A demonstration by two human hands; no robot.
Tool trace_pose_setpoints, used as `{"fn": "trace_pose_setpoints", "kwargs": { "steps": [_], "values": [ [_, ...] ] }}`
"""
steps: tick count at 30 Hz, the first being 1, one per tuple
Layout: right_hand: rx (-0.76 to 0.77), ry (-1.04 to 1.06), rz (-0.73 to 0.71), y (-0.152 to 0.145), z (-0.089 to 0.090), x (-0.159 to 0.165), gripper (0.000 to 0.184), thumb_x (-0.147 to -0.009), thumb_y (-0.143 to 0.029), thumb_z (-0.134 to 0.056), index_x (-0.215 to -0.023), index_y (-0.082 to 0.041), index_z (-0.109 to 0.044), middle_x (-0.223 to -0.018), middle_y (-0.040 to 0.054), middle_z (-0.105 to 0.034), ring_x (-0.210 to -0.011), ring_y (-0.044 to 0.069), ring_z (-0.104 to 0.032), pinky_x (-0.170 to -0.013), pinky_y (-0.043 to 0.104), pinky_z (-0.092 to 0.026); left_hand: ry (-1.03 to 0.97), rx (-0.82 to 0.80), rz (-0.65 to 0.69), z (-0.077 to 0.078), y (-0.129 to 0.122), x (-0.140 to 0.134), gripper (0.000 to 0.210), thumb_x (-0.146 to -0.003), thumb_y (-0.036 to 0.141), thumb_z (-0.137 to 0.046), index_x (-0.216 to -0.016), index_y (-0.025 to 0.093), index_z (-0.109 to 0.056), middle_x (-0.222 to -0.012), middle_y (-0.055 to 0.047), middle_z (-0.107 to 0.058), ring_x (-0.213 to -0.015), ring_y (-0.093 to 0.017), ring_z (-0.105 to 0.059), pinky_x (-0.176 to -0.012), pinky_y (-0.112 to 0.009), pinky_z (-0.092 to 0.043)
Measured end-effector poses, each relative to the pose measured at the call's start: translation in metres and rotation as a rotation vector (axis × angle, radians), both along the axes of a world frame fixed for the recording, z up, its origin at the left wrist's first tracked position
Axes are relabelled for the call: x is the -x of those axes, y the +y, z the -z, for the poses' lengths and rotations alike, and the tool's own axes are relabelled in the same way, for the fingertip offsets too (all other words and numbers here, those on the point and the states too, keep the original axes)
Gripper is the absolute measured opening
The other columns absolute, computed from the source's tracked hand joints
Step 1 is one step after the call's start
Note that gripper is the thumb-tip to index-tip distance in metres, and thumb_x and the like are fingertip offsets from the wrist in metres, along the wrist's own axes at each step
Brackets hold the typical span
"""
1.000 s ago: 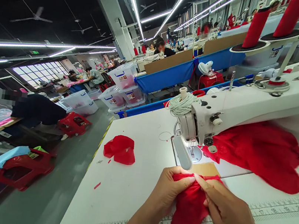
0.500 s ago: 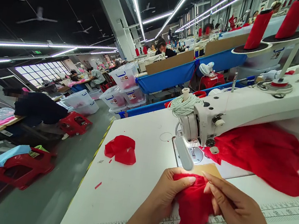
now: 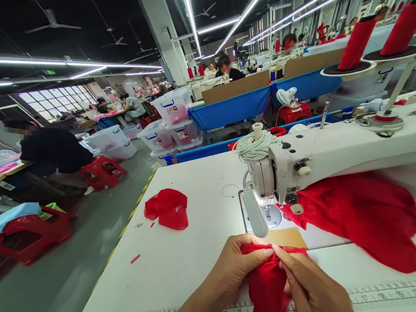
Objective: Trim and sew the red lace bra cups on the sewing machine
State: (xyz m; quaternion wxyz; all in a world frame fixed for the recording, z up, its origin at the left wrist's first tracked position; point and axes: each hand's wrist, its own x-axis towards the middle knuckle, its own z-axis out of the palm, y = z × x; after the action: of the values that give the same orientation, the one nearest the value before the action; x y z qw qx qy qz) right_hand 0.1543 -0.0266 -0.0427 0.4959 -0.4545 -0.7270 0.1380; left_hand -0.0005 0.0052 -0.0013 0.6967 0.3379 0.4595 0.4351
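Note:
Between my two hands is a piece of red fabric (image 3: 268, 300), its upper edge gathered at my fingertips and its lower end hanging over the ruler scale. My left hand (image 3: 233, 261) pinches that edge on the left, thumb on top. Close beside it, my right hand (image 3: 306, 280) grips the same edge between thumb and fingers, the fingertips almost touching the left thumb. Just beyond my hands stands the white sewing machine (image 3: 309, 155), its needle area lit. A larger red cloth (image 3: 363, 216) lies under the machine arm, near the needle.
A red scrap (image 3: 169, 208) lies on the white table (image 3: 176, 266) to the left, with small red snippets around it. Red thread cones (image 3: 358, 43) stand behind the machine. Across the aisle, a person in dark clothes (image 3: 56, 151) bends over another table near red stools (image 3: 28, 233).
My right hand has moved left along the fabric's edge, closer to my left hand. The hanging part of the fabric has become narrower, and a strip of edge now shows beyond the right fingers.

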Motion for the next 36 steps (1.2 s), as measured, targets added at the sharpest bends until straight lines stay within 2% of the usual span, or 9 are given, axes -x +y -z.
{"fn": "trace_pose_setpoints", "kwargs": {
  "steps": [4, 9, 15, 18, 22, 25, 29, 33, 36],
  "values": [
    [0.146, 0.203, 0.02, -0.002, -0.004, 0.004, 0.028, -0.097, -0.023, -0.045, -0.117, -0.028, -0.064, -0.065, -0.0046, -0.06, -0.052, 0.011, -0.058, -0.051, 0.018, -0.05, -0.001, 0.005, 0.006, 0.001, 0.001, 0.001, 0.03, -0.057, 0.033, -0.089, -0.066, 0.012, -0.07, -0.061, -0.001, -0.065, -0.056, -0.008, -0.054, -0.057, -0.019, -0.042],
    [-0.044, -0.091, -0.041, -0.001, 0.003, -0.007, 0.05, -0.089, -0.007, -0.039, -0.131, -0.03, -0.054, -0.094, 0.0001, -0.067, -0.071, 0.01, -0.065, -0.059, 0.016, -0.052, -0.016, 0.014, -0.023, 0.003, 0.002, 0.001, 0.031, -0.056, 0.033, -0.089, -0.065, 0.012, -0.069, -0.061, -0.001, -0.066, -0.057, -0.008, -0.055, -0.057, -0.019, -0.042],
    [-0.117, -0.165, 0.003, 0.002, 0.005, -0.008, 0.048, -0.089, -0.008, -0.041, -0.131, -0.028, -0.055, -0.089, -0.0001, -0.068, -0.068, 0.01, -0.067, -0.057, 0.015, -0.052, 0.038, -0.034, -0.029, 0.001, 0.0, 0.0, 0.031, -0.056, 0.034, -0.089, -0.065, 0.012, -0.07, -0.064, -0.002, -0.067, -0.061, -0.01, -0.057, -0.06, -0.02, -0.044],
    [-0.01, 0.023, 0.027, 0.0, 0.0, 0.001, 0.035, -0.091, -0.015, -0.045, -0.117, -0.028, -0.065, -0.076, -0.0018, -0.067, -0.059, 0.01, -0.063, -0.055, 0.016, -0.052, 0.059, -0.053, -0.02, 0.001, -0.001, 0.0, 0.03, -0.057, 0.035, -0.088, -0.066, 0.012, -0.07, -0.064, -0.002, -0.066, -0.062, -0.01, -0.056, -0.061, -0.021, -0.044],
    [0.283, 0.389, 0.042, -0.006, -0.008, 0.011, 0.023, -0.093, -0.033, -0.053, -0.104, -0.028, -0.072, -0.062, -0.0023, -0.063, -0.053, 0.012, -0.058, -0.058, 0.021, -0.053, 0.054, -0.041, 0.004, -0.001, -0.002, 0.0, 0.031, -0.059, 0.036, -0.087, -0.067, 0.012, -0.069, -0.064, -0.002, -0.066, -0.061, -0.01, -0.055, -0.061, -0.022, -0.043],
    [0.526, 0.623, 0.002, -0.006, -0.009, 0.01, 0.028, -0.086, -0.045, -0.063, -0.099, -0.024, -0.075, -0.058, -0.0004, -0.063, -0.048, 0.014, -0.056, -0.052, 0.024, -0.053, 0.045, -0.042, 0.04, -0.003, -0.001, 0.0, 0.031, -0.06, 0.037, -0.087, -0.066, 0.012, -0.068, -0.062, -0.001, -0.064, -0.059, -0.009, -0.053, -0.06, -0.021, -0.041],
    [0.776, 0.855, -0.082, -0.002, -0.011, 0.004, 0.045, -0.072, -0.052, -0.076, -0.101, -0.018, -0.074, -0.075, 0.0065, -0.069, -0.053, 0.016, -0.059, -0.046, 0.025, -0.051, 0.134, -0.066, 0.078, -0.004, 0.0, 0.001, 0.034, -0.061, 0.042, -0.085, -0.065, 0.013, -0.067, -0.064, 0.0, -0.059, -0.061, -0.009, -0.05, -0.06, -0.021, -0.039],
    [0.815, 0.882, -0.052, 0.001, -0.023, 0.007, 0.038, -0.071, -0.054, -0.075, -0.086, -0.019, -0.07, -0.068, 0.002, -0.066, -0.06, 0.016, -0.061, -0.054, 0.023, -0.052, 0.259, -0.184, 0.161, -0.003, -0.001, 0.003, 0.038, -0.065, 0.048, -0.079, -0.063, 0.014, -0.062, -0.079, -0.002, -0.059, -0.071, -0.012, -0.05, -0.061, -0.022, -0.038],
    [0.674, 0.619, -0.003, 0.001, -0.028, 0.008, 0.03, -0.082, -0.05, -0.062, -0.074, -0.022, -0.063, -0.058, -0.0025, -0.057, -0.054, 0.013, -0.054, -0.049, 0.02, -0.044, 0.262, -0.173, 0.288, -0.004, -0.005, 0.006, 0.039, -0.069, 0.051, -0.076, -0.077, 0.017, -0.058, -0.068, 0.002, -0.053, -0.061, -0.01, -0.044, -0.056, -0.022, -0.034]
  ]
}}
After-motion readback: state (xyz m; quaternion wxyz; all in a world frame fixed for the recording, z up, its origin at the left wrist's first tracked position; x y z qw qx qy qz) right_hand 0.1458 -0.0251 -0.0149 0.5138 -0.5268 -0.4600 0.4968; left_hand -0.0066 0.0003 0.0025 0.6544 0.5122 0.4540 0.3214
